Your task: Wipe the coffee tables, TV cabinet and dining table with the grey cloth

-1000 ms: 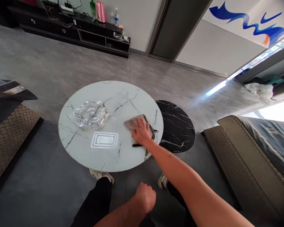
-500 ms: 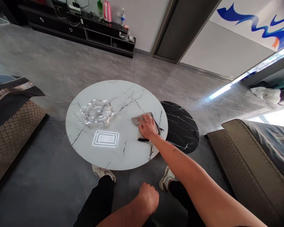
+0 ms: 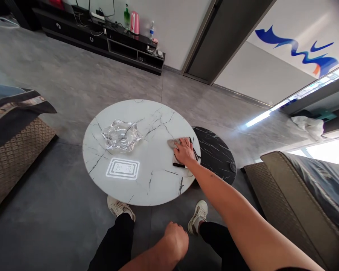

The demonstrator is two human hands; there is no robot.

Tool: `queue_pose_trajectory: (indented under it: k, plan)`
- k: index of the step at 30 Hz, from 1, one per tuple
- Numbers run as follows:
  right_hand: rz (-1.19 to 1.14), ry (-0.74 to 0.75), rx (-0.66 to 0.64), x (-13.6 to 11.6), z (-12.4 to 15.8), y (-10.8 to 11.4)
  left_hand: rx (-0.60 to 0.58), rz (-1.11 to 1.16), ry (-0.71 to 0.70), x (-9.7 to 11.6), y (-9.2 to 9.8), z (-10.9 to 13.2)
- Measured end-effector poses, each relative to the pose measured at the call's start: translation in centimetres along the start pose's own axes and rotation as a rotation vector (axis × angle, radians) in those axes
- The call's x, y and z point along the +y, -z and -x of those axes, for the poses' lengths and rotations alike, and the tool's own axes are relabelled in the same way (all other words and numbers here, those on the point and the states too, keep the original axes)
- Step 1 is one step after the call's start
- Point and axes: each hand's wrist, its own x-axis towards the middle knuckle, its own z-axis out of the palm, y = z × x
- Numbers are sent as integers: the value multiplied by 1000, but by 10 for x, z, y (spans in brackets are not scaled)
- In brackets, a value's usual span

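My right hand (image 3: 185, 151) presses down on a grey and black cloth (image 3: 173, 143) near the right edge of a round white marbled table (image 3: 155, 180). Its fingers lie over the cloth, which moves with the hand. Below the table's front edge, my left hand (image 3: 176, 237) is closed in a fist above the floor, with nothing showing in it. A clear, crinkled dish with a pointed rim (image 3: 121, 135) stands on the left part of the table. In front of it is a bright light reflection.
A lower black marbled table (image 3: 217, 154) sits partly under the white one on the right. Sofas flank both sides, a left one (image 3: 17, 150) and a right one (image 3: 293, 188). Against the far wall stands a black cabinet (image 3: 73, 35) with a pink kettle (image 3: 135, 23) and bottles.
My right hand has slid the cloth to the right, closer to the table's edge. The left fist has stayed about where it was. The view has shifted slightly.
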Motion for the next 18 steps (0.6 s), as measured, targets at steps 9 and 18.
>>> queue_pose_trajectory:
  k: [9,18]
  plan:
    - [-119,421,33,-7,18,-25,-54,30,-4,2,5,-6]
    - [-180,466,52,-30,12,-32,-15,54,11,3,3,-9]
